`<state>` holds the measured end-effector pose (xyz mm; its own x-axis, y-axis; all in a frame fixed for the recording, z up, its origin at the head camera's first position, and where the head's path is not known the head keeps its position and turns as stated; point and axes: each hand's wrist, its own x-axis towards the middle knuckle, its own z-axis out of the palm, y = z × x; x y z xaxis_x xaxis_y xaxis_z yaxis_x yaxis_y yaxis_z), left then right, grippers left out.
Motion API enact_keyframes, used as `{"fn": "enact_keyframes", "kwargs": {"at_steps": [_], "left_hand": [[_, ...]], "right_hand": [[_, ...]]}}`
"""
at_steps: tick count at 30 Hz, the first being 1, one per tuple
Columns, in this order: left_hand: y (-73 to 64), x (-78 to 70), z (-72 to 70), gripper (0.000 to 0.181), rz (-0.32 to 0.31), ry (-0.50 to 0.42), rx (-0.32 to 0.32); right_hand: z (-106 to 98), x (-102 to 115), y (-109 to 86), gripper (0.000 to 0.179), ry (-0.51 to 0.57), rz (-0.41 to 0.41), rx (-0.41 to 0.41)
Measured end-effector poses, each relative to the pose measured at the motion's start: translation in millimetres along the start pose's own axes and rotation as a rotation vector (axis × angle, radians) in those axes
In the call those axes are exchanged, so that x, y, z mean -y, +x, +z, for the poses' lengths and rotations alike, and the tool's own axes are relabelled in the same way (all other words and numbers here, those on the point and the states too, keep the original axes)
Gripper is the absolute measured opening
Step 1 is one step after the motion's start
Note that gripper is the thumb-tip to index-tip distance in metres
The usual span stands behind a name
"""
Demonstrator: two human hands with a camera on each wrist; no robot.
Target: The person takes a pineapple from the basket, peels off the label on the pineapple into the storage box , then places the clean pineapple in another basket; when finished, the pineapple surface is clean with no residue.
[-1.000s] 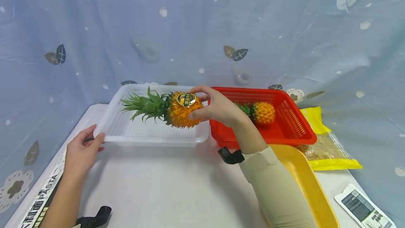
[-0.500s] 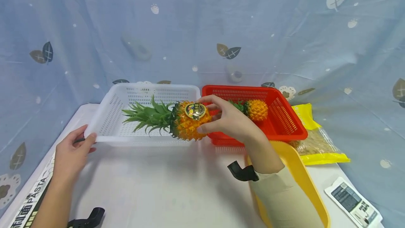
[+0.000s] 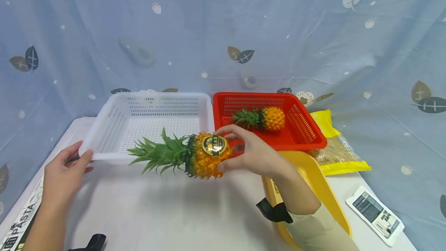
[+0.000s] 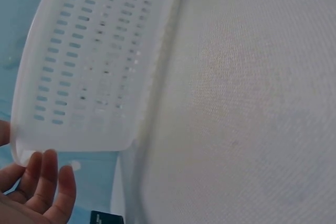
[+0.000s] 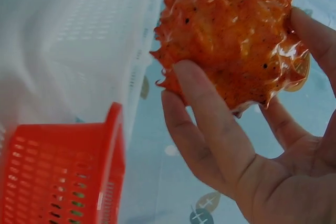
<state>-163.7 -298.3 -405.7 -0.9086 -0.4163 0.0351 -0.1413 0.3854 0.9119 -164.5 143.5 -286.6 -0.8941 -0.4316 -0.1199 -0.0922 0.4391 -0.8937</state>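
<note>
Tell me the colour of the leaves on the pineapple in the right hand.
Green; the leaves show best in the head view.

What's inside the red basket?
One pineapple shows, on its side, leaves toward the white basket. Covered: the floor beneath that pineapple, and the near-left corner of the red basket, behind the right hand.

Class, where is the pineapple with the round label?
In the head view, the labelled pineapple is below and left of centre, in the right hand, overlapping the front right corner of the white basket.
</note>
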Motion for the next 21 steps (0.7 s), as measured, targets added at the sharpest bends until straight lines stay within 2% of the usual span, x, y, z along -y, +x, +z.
{"fn": "enact_keyframes", "kwargs": {"at_steps": [8,14,17,21], "left_hand": [[-0.2,1.4,0.6,0.069,-0.020,0.006,0.010],[-0.4,1.0,1.7,0.066,0.001,-0.020,0.012],[-0.9,0.9,2.5,0.066,0.013,0.002,0.002],[-1.2,0.5,1.9,0.066,-0.018,0.031,-0.016]], "right_hand": [[4.2,-15.3,-16.2,0.064,0.058,0.026,0.057],[5.7,-30.2,-25.7,0.064,0.016,0.022,0.062],[7.3,-37.4,-29.0,0.064,-0.006,0.024,0.055],[9.9,-46.7,-33.0,0.063,-0.021,0.028,0.060]]}}
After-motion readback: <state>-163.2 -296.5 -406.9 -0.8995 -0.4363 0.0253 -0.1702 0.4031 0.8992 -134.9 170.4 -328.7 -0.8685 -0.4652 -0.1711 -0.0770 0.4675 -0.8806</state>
